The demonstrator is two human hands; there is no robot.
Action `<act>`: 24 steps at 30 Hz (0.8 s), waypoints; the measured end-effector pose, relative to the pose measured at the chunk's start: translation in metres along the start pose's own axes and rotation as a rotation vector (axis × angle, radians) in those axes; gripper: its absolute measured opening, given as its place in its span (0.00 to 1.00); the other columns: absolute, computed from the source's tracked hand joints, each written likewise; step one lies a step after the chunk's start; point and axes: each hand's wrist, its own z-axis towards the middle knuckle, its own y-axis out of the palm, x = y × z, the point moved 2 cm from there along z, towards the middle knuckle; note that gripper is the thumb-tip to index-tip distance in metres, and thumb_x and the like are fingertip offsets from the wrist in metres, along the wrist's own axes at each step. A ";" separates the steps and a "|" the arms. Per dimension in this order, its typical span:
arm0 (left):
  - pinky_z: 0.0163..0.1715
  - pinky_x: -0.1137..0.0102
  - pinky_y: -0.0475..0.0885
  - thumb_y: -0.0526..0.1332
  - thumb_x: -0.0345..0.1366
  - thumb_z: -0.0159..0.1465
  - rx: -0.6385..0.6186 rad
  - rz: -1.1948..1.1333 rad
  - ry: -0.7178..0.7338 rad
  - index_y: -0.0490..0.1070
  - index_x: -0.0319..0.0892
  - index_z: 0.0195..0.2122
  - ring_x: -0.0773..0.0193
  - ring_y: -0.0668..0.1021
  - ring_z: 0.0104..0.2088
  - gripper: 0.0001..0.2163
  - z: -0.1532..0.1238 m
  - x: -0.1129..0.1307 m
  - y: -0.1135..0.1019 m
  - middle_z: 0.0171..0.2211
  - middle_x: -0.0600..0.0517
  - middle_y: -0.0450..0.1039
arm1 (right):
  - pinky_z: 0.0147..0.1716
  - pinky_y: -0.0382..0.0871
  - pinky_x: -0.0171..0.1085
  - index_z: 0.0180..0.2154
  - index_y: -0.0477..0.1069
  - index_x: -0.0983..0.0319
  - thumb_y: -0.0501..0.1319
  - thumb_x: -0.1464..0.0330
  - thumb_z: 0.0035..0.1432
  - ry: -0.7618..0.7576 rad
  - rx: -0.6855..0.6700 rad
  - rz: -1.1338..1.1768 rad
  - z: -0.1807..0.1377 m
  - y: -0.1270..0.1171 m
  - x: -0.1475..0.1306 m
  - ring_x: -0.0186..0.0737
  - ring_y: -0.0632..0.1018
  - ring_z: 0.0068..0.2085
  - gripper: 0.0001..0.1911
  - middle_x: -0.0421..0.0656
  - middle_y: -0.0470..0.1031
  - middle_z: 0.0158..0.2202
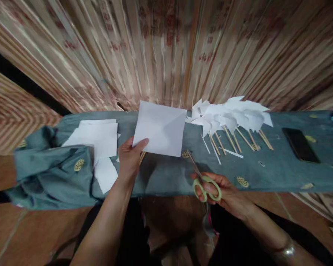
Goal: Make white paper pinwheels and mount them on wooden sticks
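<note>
Right hand: grip held scissors at the counter's near edge.
Left hand: grip pinched a corner of the paper square.
Room: bare counter between hands.

Loose white sheets stacked just left of left hand, on rumpled blue-grey cloth. Gold embroidered motifs dotted across cloth. Paper pinwheels on wooden sticks heaped beyond right hand, thin paper strips just beside. Black phone lying flat, well right of right hand. Striped curtain hanging beyond both hands; reddish tiled floor below.
</note>
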 end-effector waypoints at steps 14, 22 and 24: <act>0.35 0.69 0.75 0.73 0.33 0.44 -0.059 0.025 -0.012 0.80 0.43 0.30 0.65 0.79 0.29 0.10 0.004 -0.009 0.009 0.29 0.55 0.81 | 0.30 0.68 0.34 0.51 0.72 0.62 0.65 0.50 0.52 -0.180 -0.068 -0.268 0.008 -0.010 0.006 0.34 0.74 0.31 0.31 0.46 0.77 0.36; 0.33 0.69 0.75 0.72 0.33 0.45 -0.071 0.106 -0.015 0.81 0.45 0.32 0.64 0.79 0.28 0.11 0.001 -0.015 0.012 0.29 0.55 0.81 | 0.30 0.69 0.33 0.50 0.74 0.61 0.66 0.52 0.52 -0.168 -0.058 -0.251 0.012 -0.016 0.012 0.33 0.73 0.30 0.28 0.45 0.77 0.35; 0.33 0.70 0.74 0.72 0.32 0.45 -0.080 0.107 -0.025 0.81 0.45 0.33 0.66 0.79 0.28 0.12 -0.001 -0.014 0.014 0.29 0.55 0.81 | 0.30 0.68 0.33 0.50 0.74 0.61 0.66 0.53 0.52 -0.173 -0.064 -0.247 0.013 -0.017 0.013 0.32 0.73 0.29 0.27 0.44 0.77 0.34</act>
